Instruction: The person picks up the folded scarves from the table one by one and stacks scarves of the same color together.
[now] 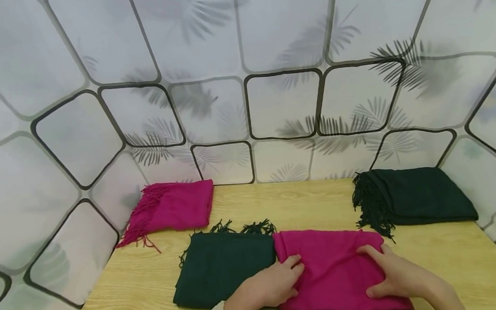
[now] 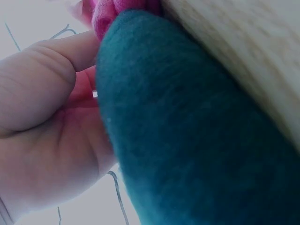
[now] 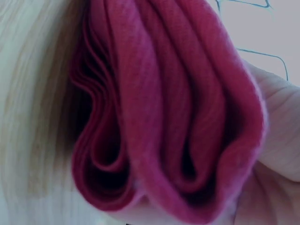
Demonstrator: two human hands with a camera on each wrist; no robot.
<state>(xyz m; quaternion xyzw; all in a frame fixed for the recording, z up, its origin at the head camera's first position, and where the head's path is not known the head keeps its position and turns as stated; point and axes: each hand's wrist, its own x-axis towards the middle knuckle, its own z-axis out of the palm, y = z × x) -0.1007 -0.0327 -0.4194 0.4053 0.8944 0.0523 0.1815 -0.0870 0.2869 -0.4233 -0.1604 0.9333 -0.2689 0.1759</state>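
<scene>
A folded magenta scarf (image 1: 333, 269) lies at the front middle of the wooden table (image 1: 303, 199). My left hand (image 1: 292, 267) grips its left edge, fingers curled on top. My right hand (image 1: 368, 271) holds its right part, index finger on top and thumb at the front side. A folded dark green scarf (image 1: 223, 267) lies against its left side. The left wrist view shows my thumb (image 2: 61, 56) beside the green scarf (image 2: 187, 131), reaching to magenta cloth (image 2: 108, 11). The right wrist view shows the magenta scarf's stacked folds (image 3: 164, 117) against my palm (image 3: 281, 140).
A second magenta scarf (image 1: 174, 206) with fringe lies at the back left. A second dark green scarf (image 1: 415, 196) lies at the back right. Patterned white panels (image 1: 270, 105) wall in the table on three sides. Bare wood shows between the scarves.
</scene>
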